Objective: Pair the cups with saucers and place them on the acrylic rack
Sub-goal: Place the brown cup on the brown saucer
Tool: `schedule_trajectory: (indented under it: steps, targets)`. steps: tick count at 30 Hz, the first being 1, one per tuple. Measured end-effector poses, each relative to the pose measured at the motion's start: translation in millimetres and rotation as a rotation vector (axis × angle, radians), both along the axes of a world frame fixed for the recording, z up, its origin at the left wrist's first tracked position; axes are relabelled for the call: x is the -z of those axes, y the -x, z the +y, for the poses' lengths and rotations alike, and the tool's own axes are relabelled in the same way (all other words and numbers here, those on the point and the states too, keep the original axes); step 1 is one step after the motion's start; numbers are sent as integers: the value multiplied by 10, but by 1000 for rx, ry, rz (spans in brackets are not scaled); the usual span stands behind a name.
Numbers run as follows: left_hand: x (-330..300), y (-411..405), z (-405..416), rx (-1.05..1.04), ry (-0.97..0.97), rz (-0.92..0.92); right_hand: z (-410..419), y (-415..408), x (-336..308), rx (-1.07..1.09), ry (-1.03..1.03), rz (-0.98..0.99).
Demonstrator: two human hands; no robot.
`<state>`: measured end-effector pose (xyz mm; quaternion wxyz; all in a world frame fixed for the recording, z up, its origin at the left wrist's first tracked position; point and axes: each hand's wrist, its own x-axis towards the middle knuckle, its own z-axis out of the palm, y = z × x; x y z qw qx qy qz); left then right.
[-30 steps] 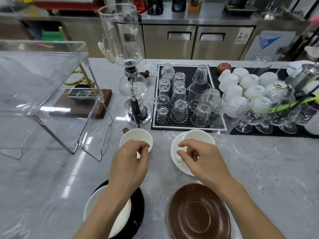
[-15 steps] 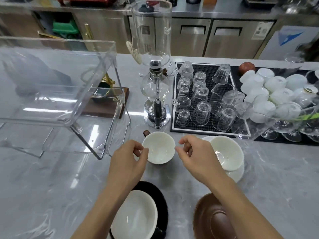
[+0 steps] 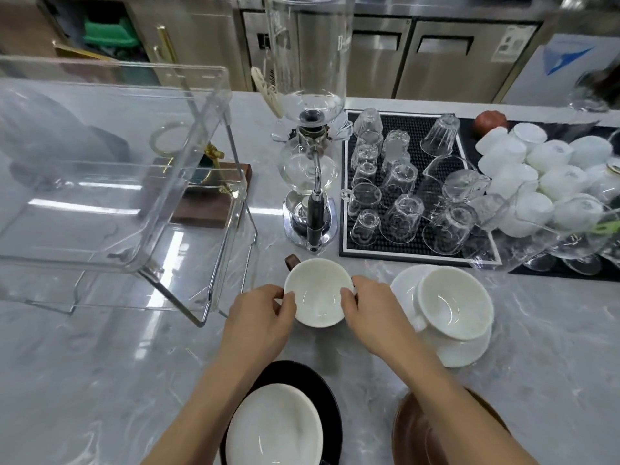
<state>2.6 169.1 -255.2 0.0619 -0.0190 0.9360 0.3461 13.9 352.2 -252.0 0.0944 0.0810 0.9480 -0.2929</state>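
- A person's left hand (image 3: 265, 317) and right hand (image 3: 372, 313) meet on a white cup with a brown handle (image 3: 317, 292) at the middle of the grey marble counter (image 3: 100, 380), near its front edge.
- The left thumb and fingers are curled against the cup's left rim; the right fingertips pinch the opposite rim. The cup sits upright between them, its brown handle pointing to the far left.
- Just to the right, a second white cup (image 3: 454, 302) rests tilted on a white saucer (image 3: 459, 350), apart from the right hand.
- At the counter's front edge, a white saucer stacked on a black saucer (image 3: 278, 427) lies under the left forearm, and a brown saucer (image 3: 422, 434) lies partly hidden under the right forearm.
- The clear acrylic rack (image 3: 117, 182) stands on the counter's left side, its near corner just beside the left hand.
- Behind the held cup, a glass siphon coffee maker (image 3: 310, 162) stands upright on a metal base.
- To its right, upturned glasses (image 3: 402, 186) crowd a black rubber mat (image 3: 416, 250), with a cluster of upturned white cups (image 3: 543, 172) at the counter's right edge.
- Stainless-steel cabinets (image 3: 436, 52) line the background.
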Motion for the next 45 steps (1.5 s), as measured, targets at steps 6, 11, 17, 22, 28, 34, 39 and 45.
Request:
schedule_trajectory:
  steps: [6,11,17,22,28,34,39,45]
  targets:
    - [-95,-14,69,-17,-7,45,-82,-9,-61,33,-61,42]
    - [-253,-94,66,-33,-2,114,-66,-120,-210,28,-23,133]
    - [-462,-333,129,-32,-55,165,35,-419,-428,69,58,172]
    - [-575,-545,247,37,-70,183,207,-711,-537,121,91,206]
    - [-573,-846,520,138,-111,153,534,-1150,-507,195,75,276]
    - [-510,-1145,775,221,-150,118,813,-1585,-448,215,137,221]
    - [-409,-1415,925,233,-164,51,996,-1903,-361,218,147,181]
    - [-265,-1673,1013,268,-146,16,1110,-2147,-292,205,163,104]
